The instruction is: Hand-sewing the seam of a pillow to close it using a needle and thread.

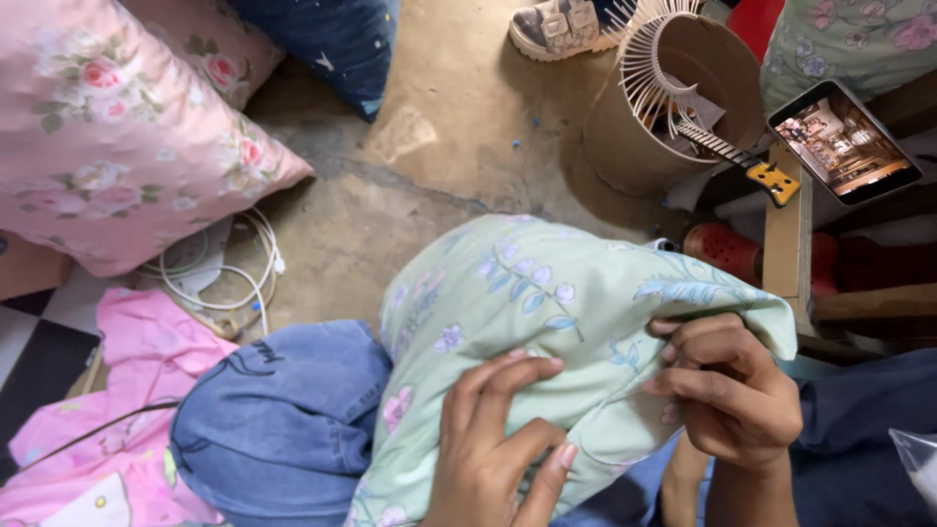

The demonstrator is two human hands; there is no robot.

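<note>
Gripping the green pillow with both hands, we've got it propped on our lap, over the jeans. Right hand is curled shut on the pillow's corner, fingers folded over bunched fabric at the right end. Left hand lies on the pillow's near face, fingers bent and spread, pressing in; not a full pinch, more a loose clasp on the cloth.

Pillow is pale green with a floral print, lying across frame centre, corner pointing right.

Outward from there:
- pink cloth at lower left, beside the jeans
- white cable coiled on the concrete floor, left of the pillow
- pink pillow at upper left, dark blue pillow just beside it
- cardboard drum at upper right, with a white ribbed frame leaning on its rim
- phone with lit screen, propped on a wooden plank
- red clog just behind the pillow's corner
- grey sandal at the top edge
</note>
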